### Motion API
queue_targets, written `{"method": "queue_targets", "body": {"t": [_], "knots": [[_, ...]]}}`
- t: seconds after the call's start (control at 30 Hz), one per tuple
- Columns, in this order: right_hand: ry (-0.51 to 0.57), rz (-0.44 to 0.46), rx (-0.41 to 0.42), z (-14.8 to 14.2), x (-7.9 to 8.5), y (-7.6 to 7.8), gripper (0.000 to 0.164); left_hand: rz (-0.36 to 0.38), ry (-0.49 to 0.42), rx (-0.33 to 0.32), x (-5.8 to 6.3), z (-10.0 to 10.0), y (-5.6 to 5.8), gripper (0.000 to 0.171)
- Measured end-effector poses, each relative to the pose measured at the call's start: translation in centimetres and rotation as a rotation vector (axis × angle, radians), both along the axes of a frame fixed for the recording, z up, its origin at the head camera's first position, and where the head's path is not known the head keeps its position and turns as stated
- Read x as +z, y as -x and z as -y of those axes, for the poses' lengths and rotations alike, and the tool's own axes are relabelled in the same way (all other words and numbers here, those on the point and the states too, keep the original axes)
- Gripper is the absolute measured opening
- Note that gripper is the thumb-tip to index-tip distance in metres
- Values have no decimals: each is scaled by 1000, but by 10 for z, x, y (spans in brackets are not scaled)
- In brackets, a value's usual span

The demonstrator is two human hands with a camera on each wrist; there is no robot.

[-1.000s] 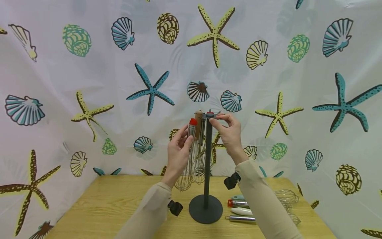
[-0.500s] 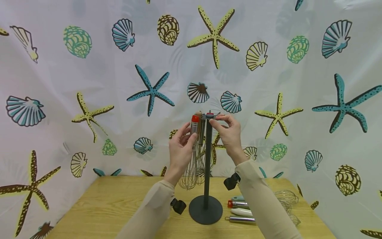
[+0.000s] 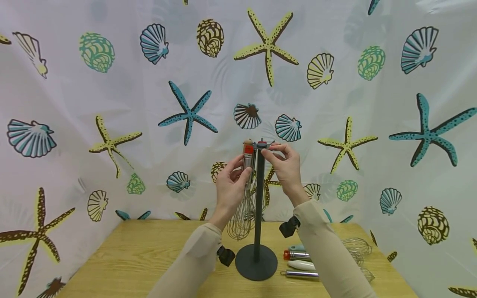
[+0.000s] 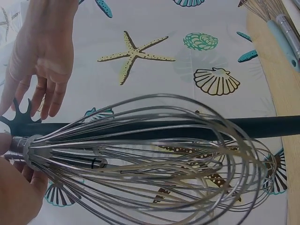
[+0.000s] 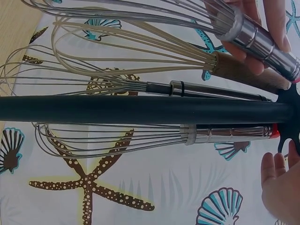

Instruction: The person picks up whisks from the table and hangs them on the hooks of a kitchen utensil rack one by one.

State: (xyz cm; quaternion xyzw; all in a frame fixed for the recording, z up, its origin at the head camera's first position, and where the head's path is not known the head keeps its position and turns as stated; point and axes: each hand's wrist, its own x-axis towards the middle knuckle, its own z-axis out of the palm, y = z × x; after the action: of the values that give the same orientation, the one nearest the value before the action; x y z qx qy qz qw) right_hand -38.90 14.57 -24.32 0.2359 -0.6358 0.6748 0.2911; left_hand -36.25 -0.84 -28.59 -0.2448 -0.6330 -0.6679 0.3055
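Note:
My left hand (image 3: 229, 186) grips the metal handle of a red-tipped wire whisk (image 3: 247, 161), held upright with its wires down, just left of the top of a dark utensil stand (image 3: 258, 207). At the stand's hooked crown, my right hand (image 3: 287, 167) pinches the edge between thumb and fingers. Hanging from the stand in the right wrist view are a wooden-handled whisk (image 5: 239, 70), a slim metal whisk (image 5: 206, 90) and another red-tipped whisk (image 5: 229, 135). The held whisk's wire loops (image 4: 154, 154) fill the left wrist view; its handle end is out of sight there.
Several more whisks lie at the right of the wooden table (image 3: 149, 248), among them a white-handled whisk (image 3: 302, 265) and a metal-handled whisk (image 3: 301, 274), partly behind the right sleeve. The stand's round base (image 3: 256, 265) rests mid-table. A shell-patterned curtain (image 3: 208, 82) hangs behind.
My left hand has carried the red-tipped whisk rightward, closer to the stand's crown and in front of the wooden-handled whisk. My right hand stays at the crown.

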Motion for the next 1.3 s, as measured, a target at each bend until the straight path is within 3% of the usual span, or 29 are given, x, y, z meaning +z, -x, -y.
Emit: {"method": "queue_targets", "body": {"t": [0.3,0.53,0.93,1.3], "knots": [[9,3,18,0,0,0,26,20,-3,-11,-2,-7,3,43],[24,1,26,1,0,-1,25,-9,27,64,-1,-9,5,42],[26,19,27,0,0,-2,16,20,105,167,1,-7,4,35],[-3,2,19,-4,1,-1,19,15,107,167,-1,4,9,25]]}}
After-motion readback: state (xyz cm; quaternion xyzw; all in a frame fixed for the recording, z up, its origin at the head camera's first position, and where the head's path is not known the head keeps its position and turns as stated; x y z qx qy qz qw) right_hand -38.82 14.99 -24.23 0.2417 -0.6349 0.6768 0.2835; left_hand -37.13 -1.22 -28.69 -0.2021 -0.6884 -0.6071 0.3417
